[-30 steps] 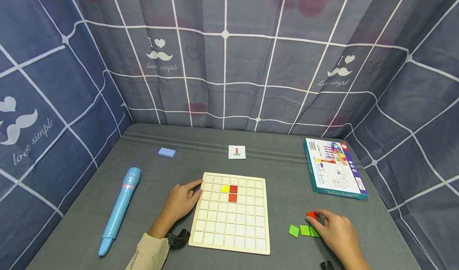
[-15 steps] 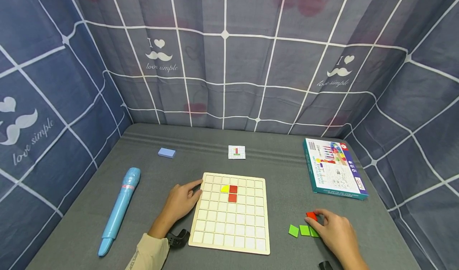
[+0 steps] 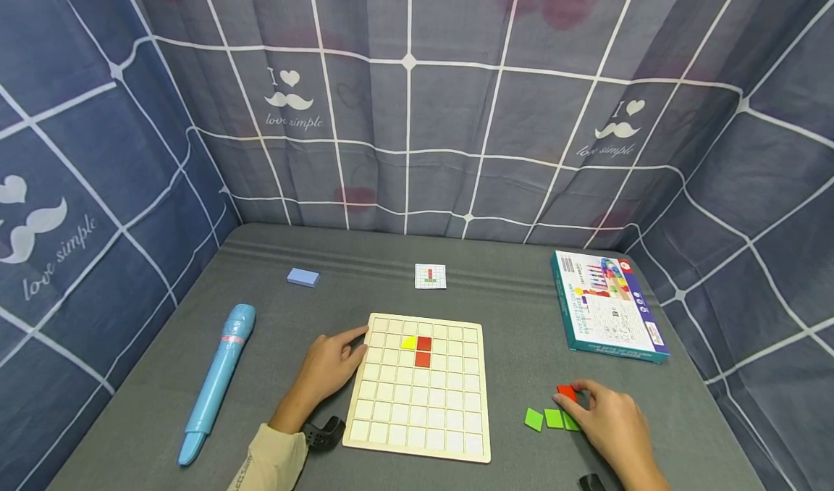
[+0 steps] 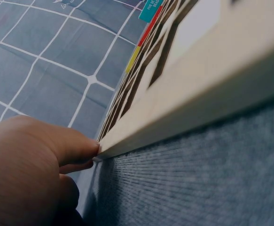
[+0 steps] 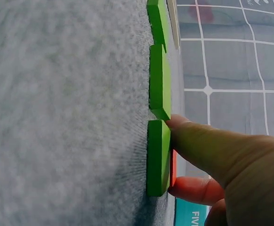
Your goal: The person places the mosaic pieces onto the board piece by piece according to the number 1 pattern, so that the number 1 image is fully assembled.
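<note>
My left hand (image 3: pixel 334 364) touches the left edge of a pale wooden grid board (image 3: pixel 417 433) with fingertips near its upper corner. In the left wrist view the fingertips meet the board's side. Two red squares (image 3: pixel 423 360) and a yellow piece (image 3: pixel 408 342) sit in the board's upper cells. To the right of the board, my right hand (image 3: pixel 609 415) pinches a red square tile (image 3: pixel 565 389) between thumb and finger, low at the table. Just in front of it lie green square tiles (image 5: pixel 160 84), one partly covered by the thumb in the head view.
A small pattern card (image 3: pixel 430 277) lies beyond the board, with a blue block (image 3: pixel 303 278) to its left. A thick blue marker-shaped tube (image 3: pixel 218 382) lies far left. A teal-edged box (image 3: pixel 609 306) rests at back right. Grid-patterned curtains (image 3: pixel 443 114) enclose the grey table.
</note>
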Demonstrator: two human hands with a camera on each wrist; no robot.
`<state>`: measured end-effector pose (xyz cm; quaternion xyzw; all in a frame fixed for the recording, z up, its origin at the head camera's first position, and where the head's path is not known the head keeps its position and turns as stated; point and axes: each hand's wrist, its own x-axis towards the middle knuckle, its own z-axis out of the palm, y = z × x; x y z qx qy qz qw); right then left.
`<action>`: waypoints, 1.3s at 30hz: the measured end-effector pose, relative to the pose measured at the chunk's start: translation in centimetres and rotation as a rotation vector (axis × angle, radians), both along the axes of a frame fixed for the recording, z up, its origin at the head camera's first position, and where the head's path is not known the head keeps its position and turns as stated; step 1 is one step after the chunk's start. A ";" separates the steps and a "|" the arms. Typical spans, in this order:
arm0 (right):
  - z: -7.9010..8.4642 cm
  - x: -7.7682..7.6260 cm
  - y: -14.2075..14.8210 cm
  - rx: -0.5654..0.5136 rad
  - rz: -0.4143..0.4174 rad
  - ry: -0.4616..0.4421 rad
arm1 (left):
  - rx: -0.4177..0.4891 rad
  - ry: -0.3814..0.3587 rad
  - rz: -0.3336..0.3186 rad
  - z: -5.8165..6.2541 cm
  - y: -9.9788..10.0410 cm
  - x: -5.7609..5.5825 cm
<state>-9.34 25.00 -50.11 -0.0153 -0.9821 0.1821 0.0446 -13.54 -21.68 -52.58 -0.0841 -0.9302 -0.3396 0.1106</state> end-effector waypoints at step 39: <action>0.7 -3.0 -6.4 -0.008 0.243 0.105 | -0.020 0.008 0.015 0.1 0.1 0.0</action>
